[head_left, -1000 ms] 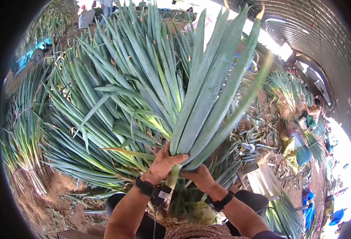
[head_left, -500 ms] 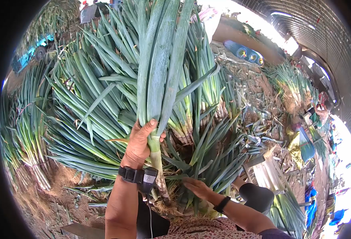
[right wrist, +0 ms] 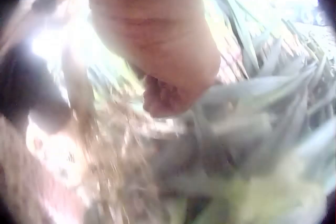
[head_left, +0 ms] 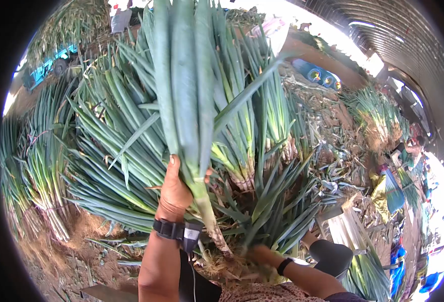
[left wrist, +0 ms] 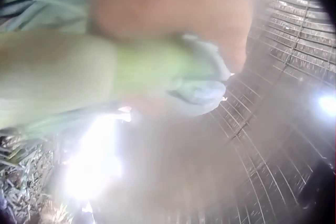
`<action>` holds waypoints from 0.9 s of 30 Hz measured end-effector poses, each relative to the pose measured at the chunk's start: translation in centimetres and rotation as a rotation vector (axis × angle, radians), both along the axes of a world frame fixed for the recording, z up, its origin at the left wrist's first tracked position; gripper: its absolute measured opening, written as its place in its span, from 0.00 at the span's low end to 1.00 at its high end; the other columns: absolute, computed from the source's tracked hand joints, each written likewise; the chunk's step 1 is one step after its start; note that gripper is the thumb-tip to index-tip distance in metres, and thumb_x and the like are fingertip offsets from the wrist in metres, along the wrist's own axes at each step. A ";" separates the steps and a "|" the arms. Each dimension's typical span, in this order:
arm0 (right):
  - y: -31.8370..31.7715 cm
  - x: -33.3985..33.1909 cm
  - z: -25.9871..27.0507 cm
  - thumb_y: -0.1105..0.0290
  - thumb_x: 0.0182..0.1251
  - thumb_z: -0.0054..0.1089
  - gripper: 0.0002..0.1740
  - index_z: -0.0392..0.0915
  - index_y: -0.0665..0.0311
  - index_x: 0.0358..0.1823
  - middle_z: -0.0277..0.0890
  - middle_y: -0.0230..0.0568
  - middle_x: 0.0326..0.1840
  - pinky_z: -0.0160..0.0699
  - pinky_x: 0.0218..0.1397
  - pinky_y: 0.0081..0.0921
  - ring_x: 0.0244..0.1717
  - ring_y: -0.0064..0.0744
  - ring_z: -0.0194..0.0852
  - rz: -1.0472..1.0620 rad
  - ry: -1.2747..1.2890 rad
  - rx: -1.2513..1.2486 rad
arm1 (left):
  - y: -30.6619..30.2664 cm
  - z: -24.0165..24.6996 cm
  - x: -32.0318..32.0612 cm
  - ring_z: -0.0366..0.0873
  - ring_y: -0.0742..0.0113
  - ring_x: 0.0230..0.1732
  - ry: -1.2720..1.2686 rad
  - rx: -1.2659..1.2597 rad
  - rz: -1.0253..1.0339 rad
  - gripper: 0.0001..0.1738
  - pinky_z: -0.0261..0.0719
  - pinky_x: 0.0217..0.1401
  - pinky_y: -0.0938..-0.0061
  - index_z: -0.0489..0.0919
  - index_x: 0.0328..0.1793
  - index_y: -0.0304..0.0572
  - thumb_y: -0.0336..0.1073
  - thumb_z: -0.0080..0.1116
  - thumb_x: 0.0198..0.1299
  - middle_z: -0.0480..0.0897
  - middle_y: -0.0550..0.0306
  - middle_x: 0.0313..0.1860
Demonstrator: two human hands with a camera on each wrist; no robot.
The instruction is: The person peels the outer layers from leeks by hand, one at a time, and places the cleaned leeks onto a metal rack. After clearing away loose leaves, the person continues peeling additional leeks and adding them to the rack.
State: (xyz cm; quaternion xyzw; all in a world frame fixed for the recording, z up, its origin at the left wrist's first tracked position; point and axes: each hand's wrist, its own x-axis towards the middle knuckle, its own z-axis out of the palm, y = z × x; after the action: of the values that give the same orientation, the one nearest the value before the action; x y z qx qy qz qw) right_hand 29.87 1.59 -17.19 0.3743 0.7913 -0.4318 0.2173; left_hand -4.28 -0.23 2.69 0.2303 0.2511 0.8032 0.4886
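Observation:
A large green onion (head_left: 205,211) leans upright in front of me, its thick leaves fanning up and its white, rooted end pointing down to the right. My left hand (head_left: 175,189) grips it just under the leaves, thumb along the near side. In the left wrist view the pale stalk (left wrist: 58,77) passes into the curled hand (left wrist: 173,8). Low down, right of the roots, my right hand (head_left: 262,255) is blurred, close to loose green leaves (head_left: 267,206). In the right wrist view its fingers (right wrist: 163,95) look bent, with a greyish leaf (right wrist: 252,95) alongside; I cannot tell if they hold it.
Large heaps of green onions (head_left: 116,126) stand beyond my left hand, with tied bundles (head_left: 46,196) at the far left. On the right lie trimmed onions (head_left: 353,241) on a rack and leaf scraps (head_left: 327,161). A corrugated roof (head_left: 403,35) curves overhead.
My left hand has swung the onion from right to left and lower, leaves now tilting left. My right hand has come away from the leaf base, down to the right. An outer right leaf is gone.

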 end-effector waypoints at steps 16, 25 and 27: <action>4.4 -11.1 18.6 0.73 0.53 0.68 0.22 0.72 0.71 0.49 0.80 0.44 0.38 0.79 0.40 0.23 0.38 0.27 0.81 -0.565 0.937 0.350 | 3.2 -4.0 8.4 0.74 0.63 0.53 -0.197 -0.097 -0.402 0.23 0.72 0.58 0.67 0.67 0.62 0.43 0.41 0.57 0.63 0.76 0.57 0.53; 3.9 -9.0 19.1 0.73 0.49 0.71 0.18 0.72 0.70 0.37 0.80 0.42 0.29 0.78 0.36 0.23 0.30 0.24 0.79 -0.593 0.657 0.633 | 4.2 -4.6 11.7 0.72 0.68 0.55 -0.124 -0.159 -0.442 0.26 0.70 0.59 0.72 0.67 0.63 0.38 0.35 0.62 0.60 0.77 0.58 0.53; 3.7 -8.2 18.9 0.73 0.49 0.71 0.17 0.72 0.70 0.37 0.80 0.42 0.28 0.78 0.35 0.22 0.30 0.24 0.79 -0.642 0.733 0.588 | 5.0 -4.7 11.4 0.72 0.68 0.55 -0.082 -0.148 -0.549 0.27 0.70 0.59 0.72 0.67 0.63 0.38 0.35 0.62 0.60 0.76 0.58 0.54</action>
State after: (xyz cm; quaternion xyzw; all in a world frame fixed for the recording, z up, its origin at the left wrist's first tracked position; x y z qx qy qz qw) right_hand 21.69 5.33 1.75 0.4664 0.7484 -0.3394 -0.3273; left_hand 7.08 4.77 -2.04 0.2210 0.2173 0.6289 0.7130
